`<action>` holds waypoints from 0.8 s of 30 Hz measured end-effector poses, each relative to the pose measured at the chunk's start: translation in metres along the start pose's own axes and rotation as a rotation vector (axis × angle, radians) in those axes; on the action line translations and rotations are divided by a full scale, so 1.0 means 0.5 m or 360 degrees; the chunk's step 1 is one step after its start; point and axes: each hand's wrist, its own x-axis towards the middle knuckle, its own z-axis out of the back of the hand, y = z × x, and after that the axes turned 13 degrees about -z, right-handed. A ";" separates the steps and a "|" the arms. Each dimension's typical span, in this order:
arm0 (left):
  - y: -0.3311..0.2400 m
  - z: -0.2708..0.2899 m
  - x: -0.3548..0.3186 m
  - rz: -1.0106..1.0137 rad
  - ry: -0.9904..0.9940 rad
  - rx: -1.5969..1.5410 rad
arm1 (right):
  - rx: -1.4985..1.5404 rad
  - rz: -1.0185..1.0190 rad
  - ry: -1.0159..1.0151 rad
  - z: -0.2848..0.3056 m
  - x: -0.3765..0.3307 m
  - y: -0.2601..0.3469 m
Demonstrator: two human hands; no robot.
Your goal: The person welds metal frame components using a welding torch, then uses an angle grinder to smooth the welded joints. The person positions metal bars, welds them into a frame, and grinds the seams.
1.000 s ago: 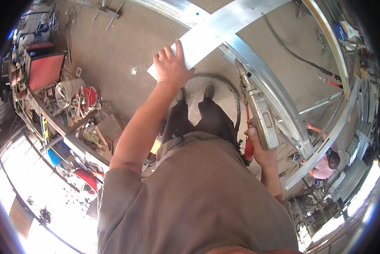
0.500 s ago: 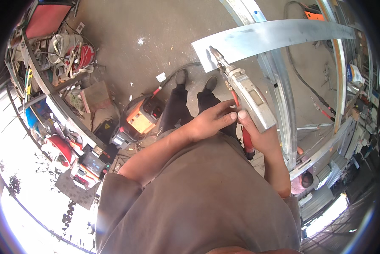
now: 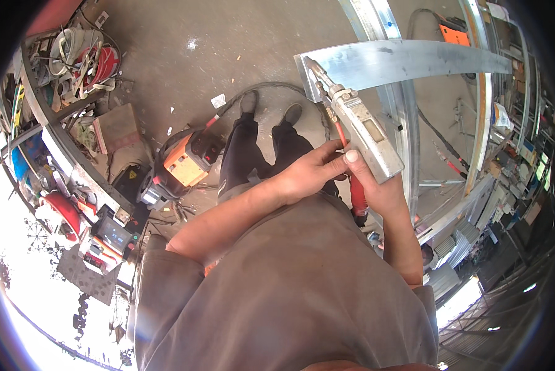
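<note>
A silver-bodied welding gun (image 3: pixel 371 140) with a red handle lies slantwise in front of me. Its narrow nozzle points up and left, at the end of a curved sheet-metal strip (image 3: pixel 407 63); whether the tip touches the metal I cannot tell. My right hand (image 3: pixel 381 193) is closed around the gun's rear, thumb along its side. From the left, my left hand (image 3: pixel 317 172) closes on the gun too, with its thumb against the right thumb. Its other fingertips are partly hidden under the gun body. An orange-red wire line (image 3: pixel 341 131) runs beside the nozzle.
Long metal frame rails (image 3: pixel 404 123) pass under the strip on the right. A dark hose (image 3: pixel 265 86) loops past my feet toward an orange machine (image 3: pixel 186 162). Cluttered shelving with a red cable reel (image 3: pixel 101 65) stands left. Another orange machine (image 3: pixel 454 34) is far right.
The view has shifted, so floor items sit further left. The nozzle is now closer to the strip's end edge. My left fingers have curled further around the gun.
</note>
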 end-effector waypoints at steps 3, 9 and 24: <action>0.000 0.002 -0.001 -0.0003 -0.0019 -0.0022 | -0.0029 0.0005 -0.0009 -0.003 0.002 -0.005; -0.005 0.002 0.001 -0.0005 0.0013 -0.0089 | -0.0019 -0.0017 -0.0027 -0.002 0.006 -0.014; -0.010 0.004 0.005 -0.0058 0.0096 0.0117 | -0.0163 -0.0090 0.0058 0.009 0.008 0.003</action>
